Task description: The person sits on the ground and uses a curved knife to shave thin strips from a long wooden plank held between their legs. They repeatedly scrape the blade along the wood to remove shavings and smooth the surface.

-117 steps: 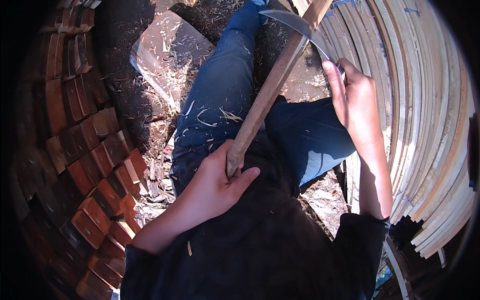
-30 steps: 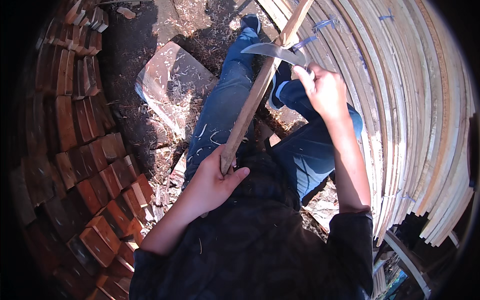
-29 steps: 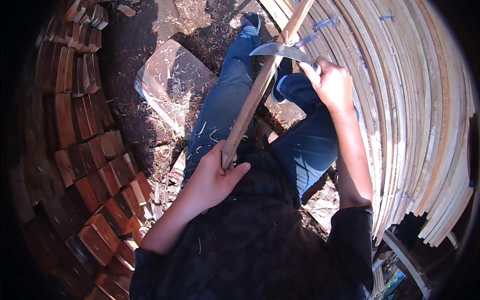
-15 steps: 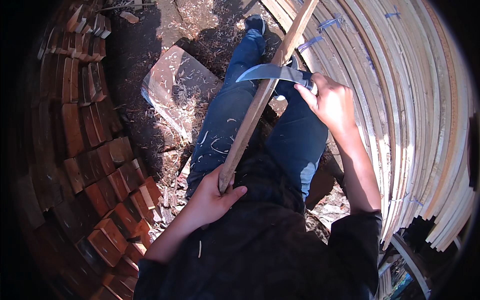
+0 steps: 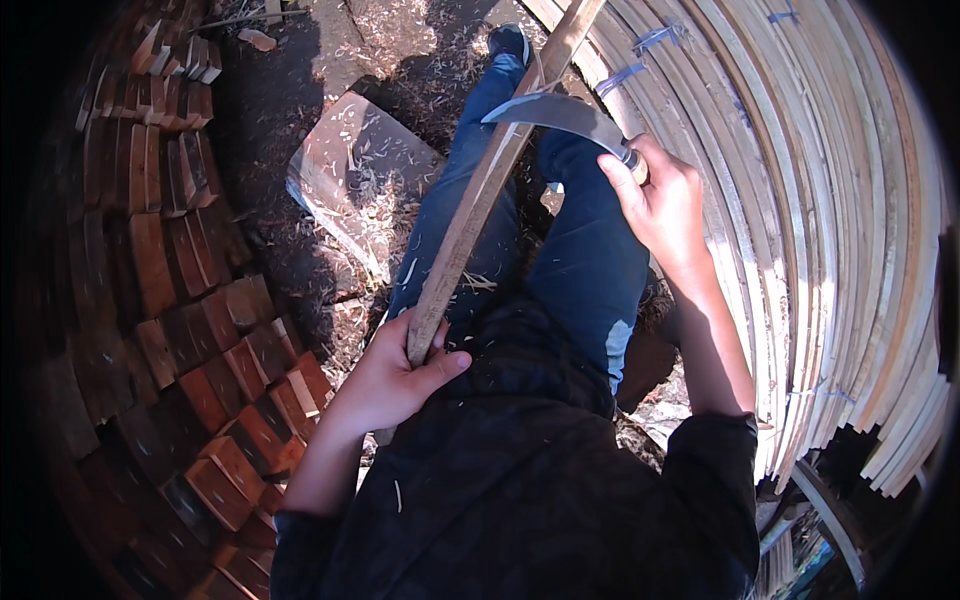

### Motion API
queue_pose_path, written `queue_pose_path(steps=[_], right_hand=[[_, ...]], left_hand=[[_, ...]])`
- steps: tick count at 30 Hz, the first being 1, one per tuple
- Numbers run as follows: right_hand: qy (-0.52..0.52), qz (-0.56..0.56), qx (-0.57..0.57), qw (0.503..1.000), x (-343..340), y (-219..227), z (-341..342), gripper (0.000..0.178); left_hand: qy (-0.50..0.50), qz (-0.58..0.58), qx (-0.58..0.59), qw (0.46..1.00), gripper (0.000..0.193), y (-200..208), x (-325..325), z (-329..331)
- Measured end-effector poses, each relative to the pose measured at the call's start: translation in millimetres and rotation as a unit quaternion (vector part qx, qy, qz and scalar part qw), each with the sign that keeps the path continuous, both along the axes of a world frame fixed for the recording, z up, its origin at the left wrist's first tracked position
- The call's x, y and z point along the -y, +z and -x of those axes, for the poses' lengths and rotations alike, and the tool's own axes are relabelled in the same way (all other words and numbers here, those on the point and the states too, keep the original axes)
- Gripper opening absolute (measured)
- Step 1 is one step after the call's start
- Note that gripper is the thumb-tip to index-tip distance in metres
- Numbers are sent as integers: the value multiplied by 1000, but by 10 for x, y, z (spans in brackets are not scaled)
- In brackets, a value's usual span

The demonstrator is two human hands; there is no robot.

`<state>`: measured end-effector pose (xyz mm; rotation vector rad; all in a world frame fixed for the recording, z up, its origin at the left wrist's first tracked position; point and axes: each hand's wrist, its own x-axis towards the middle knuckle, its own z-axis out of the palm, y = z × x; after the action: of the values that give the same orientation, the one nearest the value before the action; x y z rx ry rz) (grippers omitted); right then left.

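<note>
A long wooden stick [image 5: 465, 225] slants from my lap up to the far edge of the view, above my outstretched legs. Its near end sits in my left hand [image 5: 392, 372], whose fingers wrap round it with the thumb laid across. In my right hand [image 5: 660, 200] is the short handle of a sickle [image 5: 570, 117]. The curved blade lies across the stick's far part, its tip reaching past the left side. A thin curl of wood [image 5: 541, 80] stands on the stick just beyond the blade.
Stacked reddish wooden blocks [image 5: 225, 480] rise on the left. Bundled long pale strips [image 5: 780, 200], tied with bluish bands, curve along the right. A flat slab [image 5: 350, 170] strewn with shavings lies left of my legs [image 5: 585, 260]. More shavings litter the ground.
The stick's near end and my left hand have shifted left and slightly up. The sickle has moved a little farther up the stick, and a curl now stands beyond its blade.
</note>
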<state>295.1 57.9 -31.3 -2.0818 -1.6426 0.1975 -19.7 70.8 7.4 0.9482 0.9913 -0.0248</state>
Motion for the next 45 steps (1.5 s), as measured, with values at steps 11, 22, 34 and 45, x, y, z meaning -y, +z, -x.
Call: queue_pose_path(steps=[11, 22, 34, 45], right_hand=[[66, 55, 102, 991, -225, 172, 200, 44], [166, -17, 68, 984, -137, -2, 414, 42], [12, 87, 8, 996, -244, -47, 125, 49], [119, 48, 102, 987, -159, 309, 342, 44]], left_hand=[[1, -101, -25, 995, 29, -4, 102, -78], [-18, -105, -19, 994, 27, -23, 71, -36], [-11, -121, -9, 993, 28, -24, 11, -90], [-1, -38, -24, 999, 26, -26, 110, -63]])
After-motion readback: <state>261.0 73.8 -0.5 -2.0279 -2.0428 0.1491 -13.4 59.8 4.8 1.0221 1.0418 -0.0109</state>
